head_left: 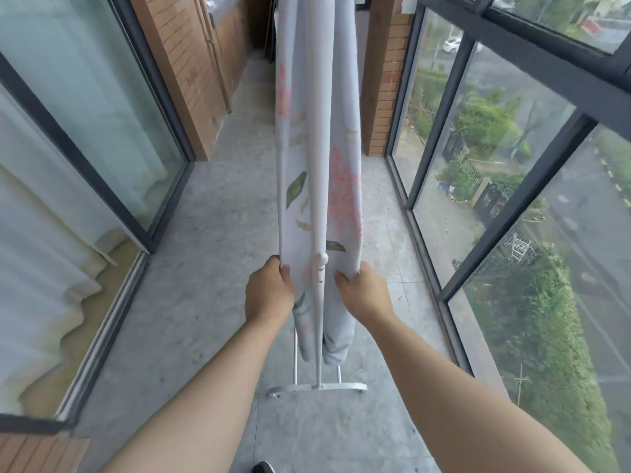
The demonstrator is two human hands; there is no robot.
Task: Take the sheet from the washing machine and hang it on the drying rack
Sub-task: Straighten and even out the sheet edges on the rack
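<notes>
So, view: head camera, looking down along a narrow glazed balcony.
Task thing: the pale grey flower-printed fabric sheet (341,199) is draped over the top rail of the white metal drying rack (317,387). It falls down both sides of the rail, printed with pink blossoms and green leaves.
Sheet's near end: it hangs in bunched folds beside the rack's upright pole, above the foot bar and clear of the floor.
Rack: it stands in the middle of the balcony and runs away from the person. The round knob at the near end of its rail shows between the two hands.
Left hand (269,295): its grip is clenched on the sheet's left hanging edge, fingers curled round the cloth just left of the knob.
Right hand (362,291): its grip is clenched on the sheet's right hanging edge, with the thumb on the near face of the cloth.
Arms: both are bare and stretched forward, one on each side of the upright.
Floor: grey speckled stone floor (205,268), on which the rack's foot bar rests.
Left side: dark-framed glass sliding door (85,114) with a pale curtain (34,233) behind it.
Right side: dark-framed tall windows (512,165) looking onto trees and a road far below.
Far end: brown brick pillars (382,97) on either side of the rack.
Bottom edge: the toe of a dark shoe (263,467).
</notes>
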